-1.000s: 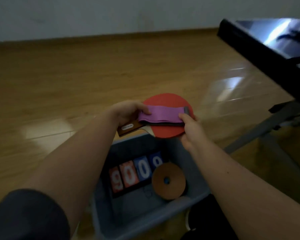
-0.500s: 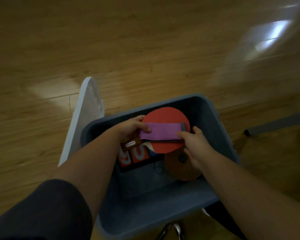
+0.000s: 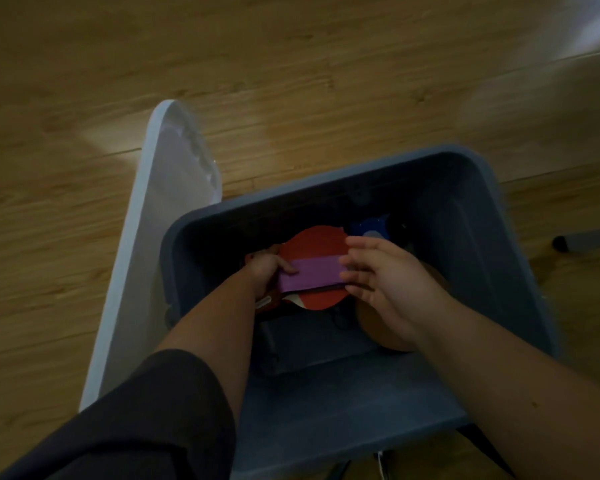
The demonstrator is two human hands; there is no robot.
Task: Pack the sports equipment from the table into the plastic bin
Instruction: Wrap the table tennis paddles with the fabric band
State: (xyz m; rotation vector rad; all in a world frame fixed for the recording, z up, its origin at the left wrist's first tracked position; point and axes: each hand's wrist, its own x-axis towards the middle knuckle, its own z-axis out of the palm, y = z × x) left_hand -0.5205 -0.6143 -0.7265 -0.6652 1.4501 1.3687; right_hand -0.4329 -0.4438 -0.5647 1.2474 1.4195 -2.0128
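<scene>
A red table tennis paddle [image 3: 312, 245] with a purple band [image 3: 309, 273] lying across it is low inside the grey-blue plastic bin [image 3: 492, 220]. My left hand [image 3: 265, 271] grips the paddle's handle end and the band's left edge. My right hand [image 3: 385, 275] hovers at the band's right end with fingers spread and straight, holding nothing. Under the right hand lies a brown disc [image 3: 388, 337], mostly hidden. A blue object [image 3: 369, 226] shows behind the paddle. The bin's interior is dark.
The bin's white lid [image 3: 153, 237] leans against its left side. Wooden floor [image 3: 291, 81] surrounds the bin. A dark metal leg end [image 3: 582, 242] lies on the floor at the right edge.
The paddle and band went down deeper into the bin. My right hand let go of the band and opened its fingers. The view tilted further down over the bin.
</scene>
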